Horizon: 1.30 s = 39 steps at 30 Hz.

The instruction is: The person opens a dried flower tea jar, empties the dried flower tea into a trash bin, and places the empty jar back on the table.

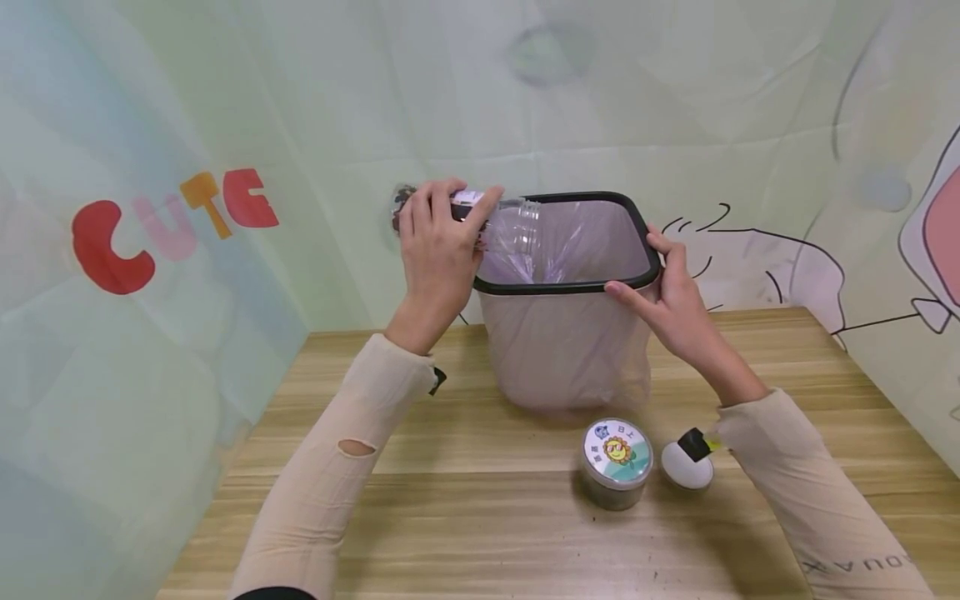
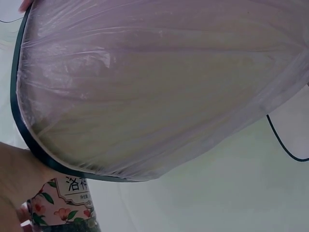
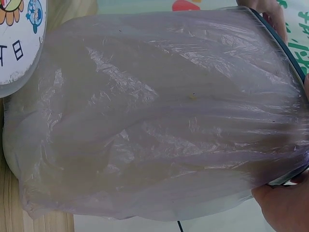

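My left hand point(image 1: 438, 242) grips a clear plastic jar point(image 1: 513, 223) lying nearly sideways, its open mouth over the inside of a waste bin point(image 1: 558, 350). A pink floral label with printed characters shows on the jar in the left wrist view, with something dark inside its lower end. The bin has a black rim point(image 1: 555, 288) and a thin translucent purple bag liner point(image 2: 159, 96) drawn over its outside. At the bin's right front corner my right hand point(image 1: 675, 304) holds the rim, thumb in front and fingers behind. The bin's bottom inside is hidden.
A round container point(image 1: 617, 462) with a cartoon sunflower lid stands on the wooden table point(image 1: 465, 517) in front of the bin. Beside it lies a small white round lid point(image 1: 686, 467), partly behind a black tab at my right cuff. Printed cloth walls point(image 1: 360, 167) enclose the table.
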Tool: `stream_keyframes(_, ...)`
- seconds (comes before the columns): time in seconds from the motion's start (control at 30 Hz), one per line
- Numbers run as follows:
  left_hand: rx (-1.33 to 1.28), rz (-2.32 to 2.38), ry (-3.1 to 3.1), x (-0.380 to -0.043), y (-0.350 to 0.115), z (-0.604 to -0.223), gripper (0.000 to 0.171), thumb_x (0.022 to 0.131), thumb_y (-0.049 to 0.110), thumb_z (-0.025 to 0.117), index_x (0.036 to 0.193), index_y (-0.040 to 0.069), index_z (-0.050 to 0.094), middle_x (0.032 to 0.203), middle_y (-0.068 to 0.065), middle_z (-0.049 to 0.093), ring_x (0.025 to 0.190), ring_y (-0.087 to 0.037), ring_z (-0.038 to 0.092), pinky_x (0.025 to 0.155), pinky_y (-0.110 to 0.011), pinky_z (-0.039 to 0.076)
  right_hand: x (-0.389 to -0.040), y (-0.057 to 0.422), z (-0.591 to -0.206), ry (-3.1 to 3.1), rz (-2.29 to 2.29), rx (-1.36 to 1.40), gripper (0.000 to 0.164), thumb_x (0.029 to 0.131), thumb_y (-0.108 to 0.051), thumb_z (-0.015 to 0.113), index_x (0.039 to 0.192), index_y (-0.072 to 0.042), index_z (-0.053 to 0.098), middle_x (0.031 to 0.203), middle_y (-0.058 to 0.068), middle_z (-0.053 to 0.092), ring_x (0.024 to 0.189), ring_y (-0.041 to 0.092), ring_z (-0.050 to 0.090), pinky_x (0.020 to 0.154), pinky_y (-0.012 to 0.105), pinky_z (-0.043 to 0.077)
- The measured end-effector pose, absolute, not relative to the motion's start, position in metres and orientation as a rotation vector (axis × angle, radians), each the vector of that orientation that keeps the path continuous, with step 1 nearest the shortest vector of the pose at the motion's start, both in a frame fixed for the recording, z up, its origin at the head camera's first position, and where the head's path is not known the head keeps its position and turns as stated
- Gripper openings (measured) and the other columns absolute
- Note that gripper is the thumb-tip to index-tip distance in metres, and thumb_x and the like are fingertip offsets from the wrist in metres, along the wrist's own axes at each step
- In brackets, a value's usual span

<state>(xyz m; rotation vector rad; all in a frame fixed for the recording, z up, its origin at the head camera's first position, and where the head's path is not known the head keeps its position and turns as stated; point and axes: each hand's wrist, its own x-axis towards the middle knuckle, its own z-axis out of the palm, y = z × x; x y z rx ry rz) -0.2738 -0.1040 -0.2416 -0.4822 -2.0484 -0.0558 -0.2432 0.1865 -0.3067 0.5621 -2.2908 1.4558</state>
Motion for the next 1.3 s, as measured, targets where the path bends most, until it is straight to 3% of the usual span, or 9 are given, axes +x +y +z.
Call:
stream_keyframes(0.23,-0.483,-0.036,-2.025,-0.2743,-0.1031,-0.2398,0.056,0.085,0.0,0.071,0.132,0.03,0.062,0.129,-0.016,0.052,0.12,-0.038,0.045,0.106,-0.05,0.034,-0.2426,0.1863,-0.3058,-2.297,1.443,0.55,0.086,0.091,-0.033,0.074,0.151,-0.002,0.02,0.165,-0.001,0.016,0.139,0.027,0.038,0.112,0.041,0.033)
stream_keyframes(0.4,-0.487,0.003,-2.0,-0.2744,-0.1015,-0.2391,0.052,0.089,-0.002,0.065,0.129,0.031,0.064,0.126,-0.016,0.053,0.119,-0.037,0.046,0.106,-0.049,0.035,-0.2433,0.1863,-0.3065,-2.291,1.444,0.552,0.086,0.091,-0.033,0.074,0.15,-0.001,0.021,0.165,0.003,0.015,0.143,0.026,0.032,0.115,0.042,0.029)
stream_keyframes(0.57,-0.487,0.014,-2.001,-0.274,-0.1003,-0.2393,0.05,0.09,-0.002,0.063,0.128,0.03,0.064,0.126,-0.016,0.054,0.12,-0.036,0.046,0.106,-0.048,0.035,-0.2428,0.1862,-0.3077,-2.287,1.434,0.542,0.085,0.091,-0.034,0.074,0.151,-0.002,0.021,0.165,0.0,0.017,0.136,0.027,0.04,0.107,0.024,0.035)
stream_keyframes(0.67,-0.49,0.016,-1.986,-0.2746,-0.0994,-0.2394,0.05,0.09,-0.003,0.063,0.127,0.03,0.065,0.125,-0.015,0.055,0.119,-0.036,0.047,0.105,-0.047,0.036,-0.2421,0.1864,-0.3075,-2.286,1.429,0.537,0.086,0.092,-0.034,0.074,0.151,-0.002,0.021,0.164,-0.001,0.018,0.132,0.028,0.043,0.102,0.019,0.036)
stream_keyframes(0.9,-0.49,0.019,-1.984,-0.2758,-0.0979,-0.2388,0.05,0.089,-0.003,0.064,0.127,0.03,0.065,0.125,-0.014,0.055,0.12,-0.035,0.047,0.104,-0.046,0.036,-0.2429,0.1862,-0.3058,-2.272,1.46,0.555,0.085,0.092,-0.031,0.074,0.15,-0.001,0.02,0.165,0.0,0.015,0.141,0.027,0.036,0.114,0.04,0.032)
stream_keyframes(1.13,-0.492,0.036,-1.973,-0.276,-0.0971,-0.2374,0.049,0.088,0.0,0.068,0.126,0.03,0.066,0.124,-0.014,0.057,0.119,-0.035,0.048,0.103,-0.046,0.037,-0.2437,0.1865,-0.3054,-2.27,1.464,0.554,0.085,0.091,-0.03,0.074,0.15,-0.001,0.02,0.165,0.0,0.015,0.142,0.025,0.035,0.115,0.035,0.031)
stream_keyframes(1.3,-0.493,0.057,-1.963,-0.2761,-0.0944,-0.2368,0.044,0.089,0.005,0.07,0.125,0.031,0.067,0.123,-0.014,0.057,0.118,-0.035,0.048,0.103,-0.045,0.037,-0.2429,0.1879,-0.3049,-2.284,1.464,0.548,0.087,0.092,-0.032,0.074,0.151,-0.001,0.018,0.165,0.0,0.013,0.142,0.026,0.034,0.115,0.038,0.03)
